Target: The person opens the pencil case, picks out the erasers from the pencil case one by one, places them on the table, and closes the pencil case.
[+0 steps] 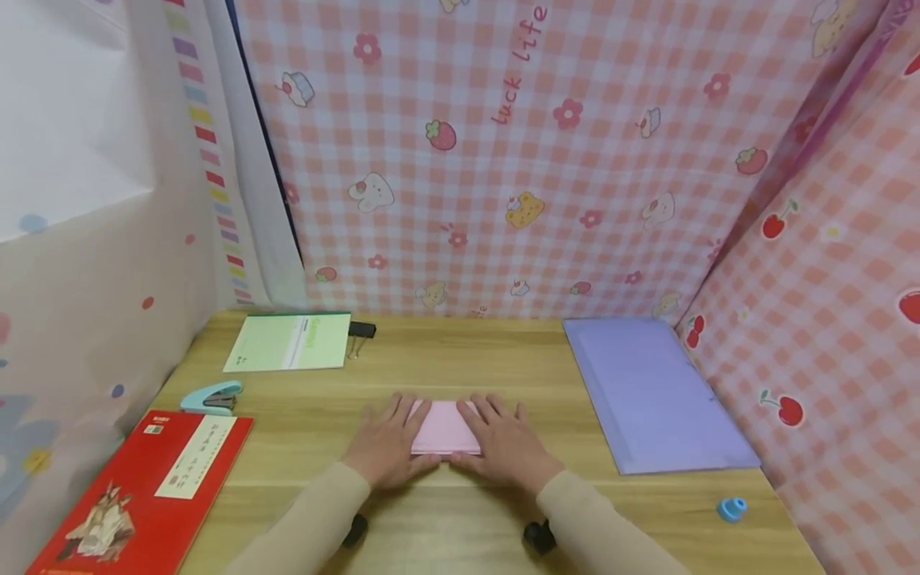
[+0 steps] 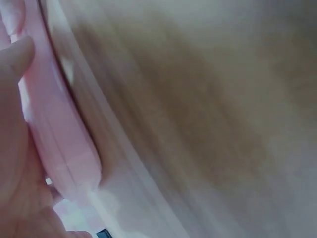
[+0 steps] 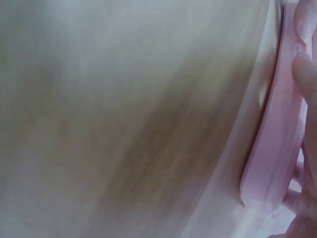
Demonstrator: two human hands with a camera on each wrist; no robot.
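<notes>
A folded pink paper point(image 1: 443, 427) lies flat on the wooden desk point(image 1: 460, 351) near its front middle. My left hand point(image 1: 388, 443) presses on the paper's left side with straight fingers. On its right side my right hand point(image 1: 503, 443) lies flat in the same way. Both thumbs meet at the paper's near edge. In the left wrist view the pink paper point(image 2: 59, 144) shows edge-on beside my left hand point(image 2: 17, 163), blurred. The right wrist view shows the pink paper point(image 3: 275, 148) edge-on next to my fingers point(image 3: 304, 74).
A lilac folder point(image 1: 650, 391) lies at the right. A green notebook point(image 1: 291, 342) and a black binder clip point(image 1: 362, 330) sit at the back left. A blue stapler point(image 1: 212, 397) and a red book point(image 1: 144, 491) are at the left. A small blue item point(image 1: 731, 509) lies front right.
</notes>
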